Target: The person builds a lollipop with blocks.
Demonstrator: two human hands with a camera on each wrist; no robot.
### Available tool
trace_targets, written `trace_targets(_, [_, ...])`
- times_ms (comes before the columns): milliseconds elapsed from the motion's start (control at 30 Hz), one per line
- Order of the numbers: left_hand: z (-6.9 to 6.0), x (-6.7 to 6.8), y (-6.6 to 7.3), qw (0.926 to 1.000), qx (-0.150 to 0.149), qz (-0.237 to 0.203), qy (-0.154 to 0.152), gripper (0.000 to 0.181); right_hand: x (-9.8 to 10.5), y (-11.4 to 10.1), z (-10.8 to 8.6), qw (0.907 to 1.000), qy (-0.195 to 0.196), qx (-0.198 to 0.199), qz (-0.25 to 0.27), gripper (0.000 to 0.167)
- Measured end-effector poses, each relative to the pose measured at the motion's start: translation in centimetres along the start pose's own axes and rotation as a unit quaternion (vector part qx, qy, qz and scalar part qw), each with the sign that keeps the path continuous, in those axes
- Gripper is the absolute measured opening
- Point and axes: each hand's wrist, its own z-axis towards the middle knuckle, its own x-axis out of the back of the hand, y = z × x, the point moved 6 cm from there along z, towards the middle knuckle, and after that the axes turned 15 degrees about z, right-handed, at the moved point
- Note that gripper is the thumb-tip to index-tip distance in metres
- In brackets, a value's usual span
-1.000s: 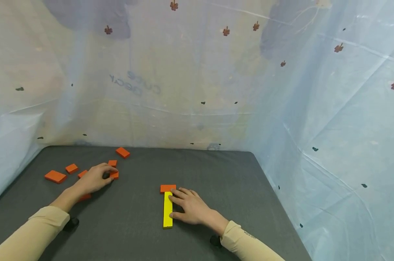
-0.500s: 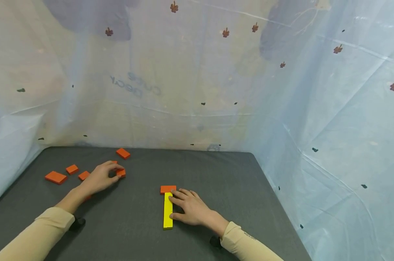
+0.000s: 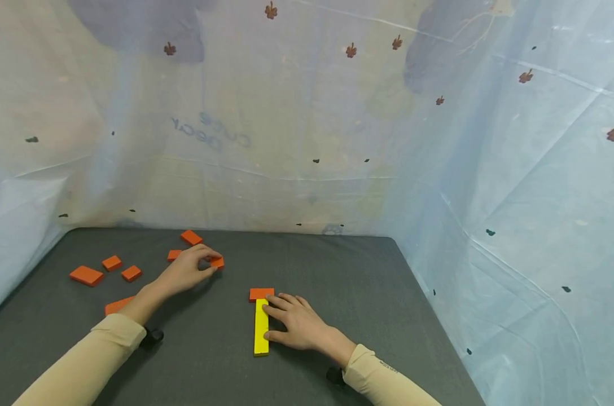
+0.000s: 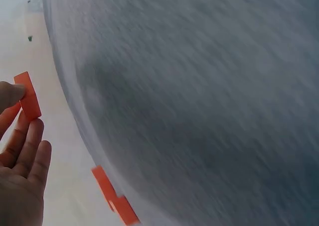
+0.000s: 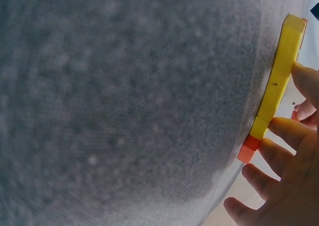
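My left hand (image 3: 187, 269) pinches a small orange block (image 3: 218, 263) between thumb and fingers, held over the dark table. In the left wrist view this orange block (image 4: 28, 96) shows between the thumb and fingertips. On the right, my right hand (image 3: 300, 323) rests with spread, fairly straight fingers against a yellow strip (image 3: 261, 328). An orange block (image 3: 256, 294) lies across the strip's far end, forming a T. The right wrist view shows a seam in the yellow strip (image 5: 280, 71), with thumb and fingertips touching its side.
Loose orange blocks lie on the left: a larger one (image 3: 86, 276), small ones (image 3: 112, 263) (image 3: 131, 273), and a partly hidden one (image 3: 118, 305) by the left forearm. Farther back are two more blocks (image 3: 191, 237) (image 3: 174, 255). Behind the dark table (image 3: 337, 265) hangs a plastic sheet (image 3: 297, 124).
My left hand has moved right with the small orange block, away from the loose blocks, uncovering some of them. The right hand, yellow strip and crosswise orange block have stayed put.
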Motion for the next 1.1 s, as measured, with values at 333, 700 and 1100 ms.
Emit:
trace_targets(333, [2.1,-1.5,3.0,0.9995,-0.015,-0.024,-0.010,0.029,0.0,0.0,0.3,0.9999,-0.005,-0.012,0.000,0.067])
trace_targets(700, [3.6,-4.3,5.5,0.9949,-0.031,-0.032,-0.090,0.026,-0.1,0.0,0.3,0.9998,-0.010,-0.017,-0.004,0.066])
trace_targets(1100, [4.3,-6.4,6.6,0.9862,-0.043,-0.039,-0.155,0.024,0.0,0.1,0.3,0.9995,-0.017,-0.025,-0.009,0.066])
